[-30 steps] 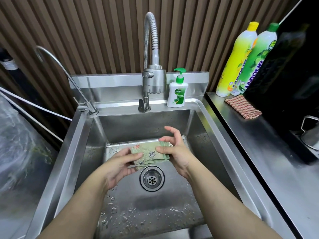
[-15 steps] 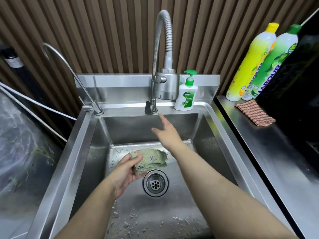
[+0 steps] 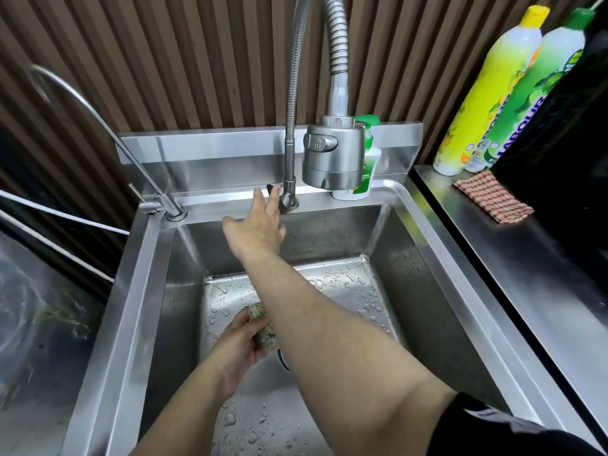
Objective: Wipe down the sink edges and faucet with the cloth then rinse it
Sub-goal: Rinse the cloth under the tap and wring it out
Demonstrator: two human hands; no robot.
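Sink (image 3: 131,291) seen from above, with the left hand (image 3: 240,350) clamped round the bunched cloth (image 3: 263,327) low in the basin at 6 o'clock and the right hand (image 3: 260,222), fingers straight, at the faucet lever (image 3: 283,201) at 12 o'clock; no water runs, so rinsing seems yet to begin.

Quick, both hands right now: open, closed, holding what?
Left hand: grips the cloth low in the sink.
Right hand: open, holds nothing, fingers straight by the faucet lever; contact cannot be told.
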